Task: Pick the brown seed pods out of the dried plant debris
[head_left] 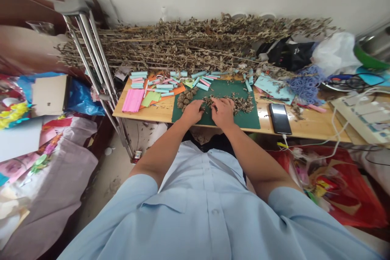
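Note:
My left hand (193,112) rests on the green cutting mat (253,121), its fingers curled at the near edge of some crumbled dried leaves. Close by on the right, my right hand (223,112) bends its fingers over the same leaves, thumb drawn in. Both hands appear closed on small leaf bits, though the fingertips are partly hidden. A loose heap of dried leaves (244,104) spreads to the right of my right hand. Several brown, rounded clumps (185,98) are gathered on the mat's left side, just beyond my left hand.
Long dried stalks (183,48) lie along the wall behind. Blue and pink paper rolls (164,86) and a pink paper stack (133,100) sit left on the wooden table (122,107). Rightward are a phone (280,118) with a cable and blue-purple string (307,85). Metal crutches (94,57) stand left.

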A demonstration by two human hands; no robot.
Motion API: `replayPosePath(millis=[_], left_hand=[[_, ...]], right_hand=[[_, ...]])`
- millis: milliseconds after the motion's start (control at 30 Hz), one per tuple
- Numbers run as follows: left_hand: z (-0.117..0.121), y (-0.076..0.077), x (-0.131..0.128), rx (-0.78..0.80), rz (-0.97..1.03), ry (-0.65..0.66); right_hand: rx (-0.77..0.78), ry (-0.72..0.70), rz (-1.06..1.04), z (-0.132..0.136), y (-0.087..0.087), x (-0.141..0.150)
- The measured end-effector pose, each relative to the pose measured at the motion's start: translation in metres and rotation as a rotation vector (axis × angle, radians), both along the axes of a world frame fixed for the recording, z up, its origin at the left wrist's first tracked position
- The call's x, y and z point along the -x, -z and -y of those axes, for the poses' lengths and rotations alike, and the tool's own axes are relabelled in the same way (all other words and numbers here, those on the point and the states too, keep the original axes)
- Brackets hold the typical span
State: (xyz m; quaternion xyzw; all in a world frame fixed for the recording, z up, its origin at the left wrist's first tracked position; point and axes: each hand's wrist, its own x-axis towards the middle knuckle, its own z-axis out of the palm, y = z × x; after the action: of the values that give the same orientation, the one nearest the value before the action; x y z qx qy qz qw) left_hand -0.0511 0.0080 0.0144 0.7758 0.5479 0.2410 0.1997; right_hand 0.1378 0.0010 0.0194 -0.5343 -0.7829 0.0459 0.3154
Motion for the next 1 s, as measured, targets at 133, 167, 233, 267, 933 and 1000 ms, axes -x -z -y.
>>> replayPosePath(millis=[133, 167, 233, 267, 933, 1000], left_hand=[[0.004, 0.003, -0.003, -0.026, 0.002, -0.059], [0.006, 0.003, -0.003, -0.036, -0.005, -0.061], [0.007, 0.002, -0.005, -0.053, -0.018, -0.051], [0.008, 0.002, -0.005, -0.058, -0.021, -0.042], [0.01, 0.001, -0.003, -0.086, -0.011, -0.002], [0.01, 0.001, -0.003, -0.088, -0.003, 0.001]], right_hand=[[-0.014, -0.009, 0.014, -0.003, -0.001, 0.002], [-0.016, -0.014, 0.018, -0.003, -0.001, 0.002], [-0.015, -0.019, 0.017, -0.003, -0.001, 0.003], [-0.014, -0.021, 0.012, -0.003, -0.001, 0.004], [0.095, -0.15, 0.034, -0.01, 0.008, 0.01], [0.093, -0.157, 0.019, -0.009, 0.007, 0.01]])
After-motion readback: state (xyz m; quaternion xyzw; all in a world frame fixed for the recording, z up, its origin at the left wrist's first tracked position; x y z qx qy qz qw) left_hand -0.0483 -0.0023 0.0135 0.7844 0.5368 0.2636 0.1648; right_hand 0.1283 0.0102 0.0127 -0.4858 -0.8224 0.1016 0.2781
